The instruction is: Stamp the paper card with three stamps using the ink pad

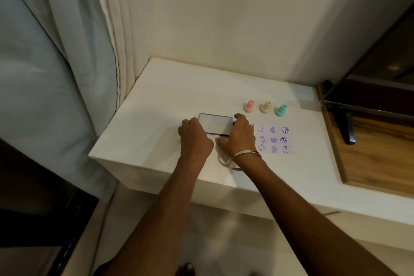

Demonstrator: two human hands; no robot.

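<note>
Both hands grip the flat, purple-edged, clear-lidded ink pad case [215,123]: left hand [194,136] curled on its left edge, right hand [241,134] pinching its right end. The white paper card [273,139] already shows nine purple prints; judging by that, this is closing the lid; press evenly, keeping the card and the pink [249,106], cream [266,107] and teal [281,110] cone-shaped plastic stamps undisturbed.

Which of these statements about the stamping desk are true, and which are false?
1. Three stamps stand upright behind the card. True: pink stamp, cream stamp, teal stamp.
2. The card is blank. False: it carries nine purple prints.
3. Both hands are on the ink pad. True: left hand, right hand.
4. The right hand holds a stamp. False: all three stand free.
</note>
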